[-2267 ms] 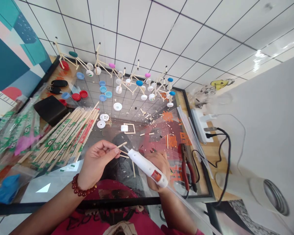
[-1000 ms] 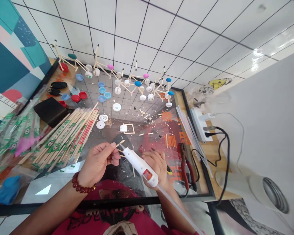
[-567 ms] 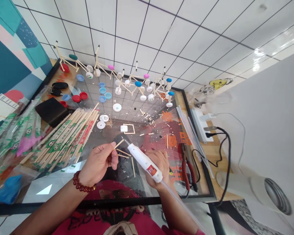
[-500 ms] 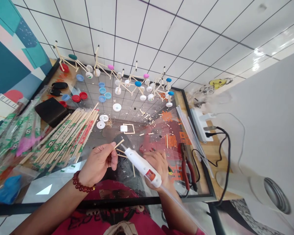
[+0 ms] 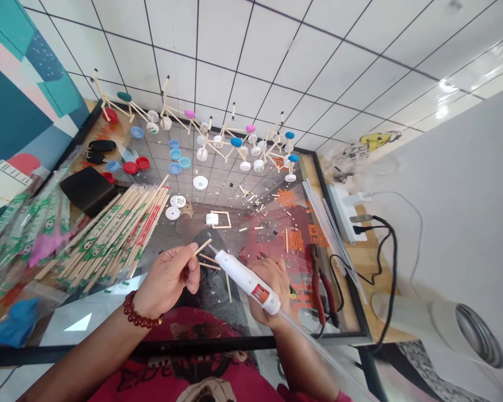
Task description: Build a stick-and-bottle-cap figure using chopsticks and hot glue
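Between the thumb and fingers of my left hand (image 5: 171, 273) is a short wooden stick (image 5: 203, 246), pointing up to the right. My right hand (image 5: 270, 282) is wrapped round a white glue gun (image 5: 241, 274) with a red switch, and a clear glue stick (image 5: 314, 349) trails from its back end. The gun's nozzle is at the stick's far end; whether they touch I cannot tell. Loose cut sticks (image 5: 228, 287) lie on the glass below. Beyond my hands, a small square frame of sticks (image 5: 228, 220) lies flat with a white cap (image 5: 212, 219) at its left side.
A heap of wrapped chopsticks (image 5: 117, 240) covers the left. Stick figures with white bottle-cap wheels (image 5: 259, 165) line the back edge. Red-handled pliers (image 5: 318, 285) and a power strip (image 5: 347, 212) with cables are at the right. Wood scraps litter the glass table.
The glue gun has shifted and tilted slightly, its back end moving a little up and right. My left hand and its stick have stayed almost still.
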Motion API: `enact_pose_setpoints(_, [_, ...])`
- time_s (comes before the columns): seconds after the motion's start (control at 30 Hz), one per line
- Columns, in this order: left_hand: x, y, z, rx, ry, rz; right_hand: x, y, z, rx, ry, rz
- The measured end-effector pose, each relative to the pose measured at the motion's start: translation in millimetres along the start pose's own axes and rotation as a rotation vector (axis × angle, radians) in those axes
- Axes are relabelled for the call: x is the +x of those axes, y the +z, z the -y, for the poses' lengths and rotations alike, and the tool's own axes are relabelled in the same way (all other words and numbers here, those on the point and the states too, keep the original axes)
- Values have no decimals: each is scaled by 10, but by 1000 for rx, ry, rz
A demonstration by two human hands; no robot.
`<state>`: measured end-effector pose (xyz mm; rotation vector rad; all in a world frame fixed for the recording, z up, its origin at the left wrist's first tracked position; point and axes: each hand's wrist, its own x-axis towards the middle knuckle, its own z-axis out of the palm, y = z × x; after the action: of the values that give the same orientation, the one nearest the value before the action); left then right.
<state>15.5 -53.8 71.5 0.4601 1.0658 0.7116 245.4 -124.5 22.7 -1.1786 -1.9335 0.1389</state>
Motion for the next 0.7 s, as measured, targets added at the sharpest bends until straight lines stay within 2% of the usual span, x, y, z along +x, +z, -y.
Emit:
enact_pose_setpoints(0.17, [16, -25, 25, 24, 16, 18, 1, -8, 10, 6, 39, -11])
enact_pose_setpoints(0.33, [11, -26, 21, 13, 23, 19, 56, -36, 44, 29, -30, 35])
enact_pose_setpoints(0.53, [6, -11, 4, 21, 24, 10, 3, -23, 31, -27, 71, -4])
enact_pose_setpoints(0.7, [1, -8, 16, 29, 26, 6, -26, -14, 16, -25, 23, 30])
